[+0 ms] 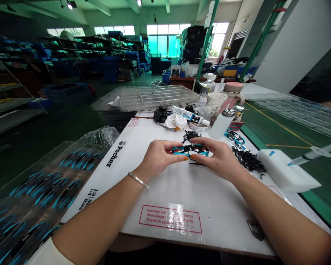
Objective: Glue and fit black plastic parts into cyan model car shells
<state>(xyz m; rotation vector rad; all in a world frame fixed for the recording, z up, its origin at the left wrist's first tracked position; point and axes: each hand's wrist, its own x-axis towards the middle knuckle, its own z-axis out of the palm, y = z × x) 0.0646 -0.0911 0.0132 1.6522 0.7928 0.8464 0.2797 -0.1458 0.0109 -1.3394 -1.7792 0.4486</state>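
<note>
My left grip (pixel 157 156) and right grip (pixel 218 156) are closed around opposite sides of a slim, curved blue-and-black plastic-looking piece (pixel 188 148), which lies between them above the glossy white printed worktop (pixel 168 191).

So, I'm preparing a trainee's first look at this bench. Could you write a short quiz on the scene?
1. Multiple choice: what do the left hand and right hand hold between them?
a) a white plastic bottle
b) a small blue-and-black frame-like part
c) a pink cup
2. True or false: a thin silver-coloured bracelet circles the left wrist.
3. Fill in the colour: the translucent plastic syringe by the white foam block has a ____ tip.

Key: 1. b; 2. true; 3. blue.
</note>
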